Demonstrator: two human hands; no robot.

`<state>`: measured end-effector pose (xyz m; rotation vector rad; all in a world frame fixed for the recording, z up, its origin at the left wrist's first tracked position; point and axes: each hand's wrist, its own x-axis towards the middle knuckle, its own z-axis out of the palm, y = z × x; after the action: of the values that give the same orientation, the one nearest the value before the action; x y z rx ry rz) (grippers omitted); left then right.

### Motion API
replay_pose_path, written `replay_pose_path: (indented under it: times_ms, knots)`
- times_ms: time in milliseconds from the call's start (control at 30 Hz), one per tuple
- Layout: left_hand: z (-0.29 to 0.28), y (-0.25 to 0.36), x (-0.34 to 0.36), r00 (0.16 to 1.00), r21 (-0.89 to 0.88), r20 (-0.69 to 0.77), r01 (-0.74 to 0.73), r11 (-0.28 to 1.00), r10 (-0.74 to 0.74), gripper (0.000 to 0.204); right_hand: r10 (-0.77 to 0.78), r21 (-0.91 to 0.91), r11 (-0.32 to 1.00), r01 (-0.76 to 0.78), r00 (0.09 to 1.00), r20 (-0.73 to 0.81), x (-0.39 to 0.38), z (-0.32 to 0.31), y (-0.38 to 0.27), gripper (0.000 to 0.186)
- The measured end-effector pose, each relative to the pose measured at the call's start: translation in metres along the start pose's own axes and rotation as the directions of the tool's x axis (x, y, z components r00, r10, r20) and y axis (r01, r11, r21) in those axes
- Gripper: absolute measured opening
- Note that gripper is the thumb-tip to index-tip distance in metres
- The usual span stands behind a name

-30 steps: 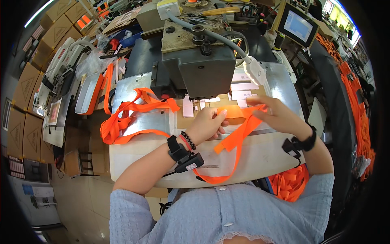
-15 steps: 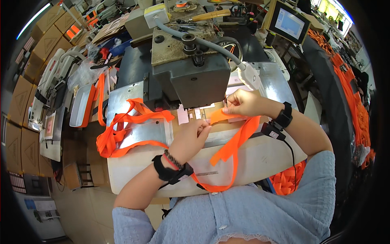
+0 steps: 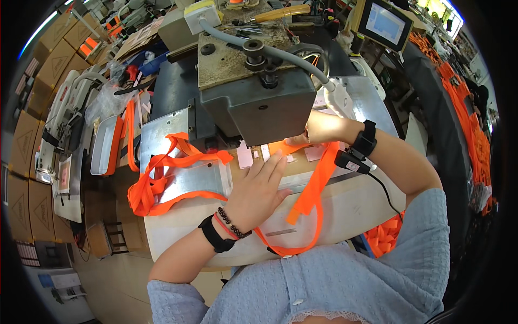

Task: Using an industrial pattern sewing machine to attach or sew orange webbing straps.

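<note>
An orange strap (image 3: 315, 183) runs from under the dark sewing machine head (image 3: 261, 110) and loops down over the pale table edge. My right hand (image 3: 327, 128) is closed on its far end, the thumb along the orange; the other fingers are partly hidden behind the machine head. My left hand (image 3: 256, 189) lies open, fingers stretched flat, its tips by the strap end on a brown board (image 3: 294, 166) with pale pink patches. Left of it, a second orange strap (image 3: 145, 189) lies heaped on the metal plate (image 3: 186, 181).
An orange-rimmed white tray (image 3: 106, 146) stands at the left among plastic film. A screen (image 3: 384, 24) is at the back right. More orange straps hang over a dark surface (image 3: 431, 102) on the right. A grey cable (image 3: 264, 51) arches over the machine to a white lamp-like fitting (image 3: 340, 100).
My left hand has opened from a closed pinch and flattened onto the board. My right hand has moved forward and down with the strap end, partly behind the machine head.
</note>
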<state>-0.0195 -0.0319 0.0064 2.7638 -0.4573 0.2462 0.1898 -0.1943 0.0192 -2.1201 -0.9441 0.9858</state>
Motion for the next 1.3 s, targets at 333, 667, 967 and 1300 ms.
replay_pose_path:
  times_ms: [333,667,967,1300]
  knots:
    - [0.01,-0.013,0.005,1.0,0.144,0.025,0.013,0.99,-0.016,0.074,-0.064,-0.026,0.998,0.063,0.998,-0.025,0.0,0.004,0.0,0.033]
    - [0.006,-0.027,0.009,1.0,0.061,0.01,0.015,0.998,-0.015,0.047,-0.715,-0.459,0.519,0.721,0.661,0.228,-0.102,0.023,-0.03,0.025]
    - [0.006,-0.031,0.011,0.999,0.08,0.044,-0.027,0.996,0.023,0.043,-0.619,-0.344,0.599,0.723,0.691,0.374,-0.158,0.064,-0.016,0.025]
    - [0.006,-0.025,0.012,0.999,0.149,0.02,-0.03,0.988,0.027,0.045,-0.252,0.601,0.407,0.688,0.717,-0.65,-0.208,-0.054,0.069,0.022]
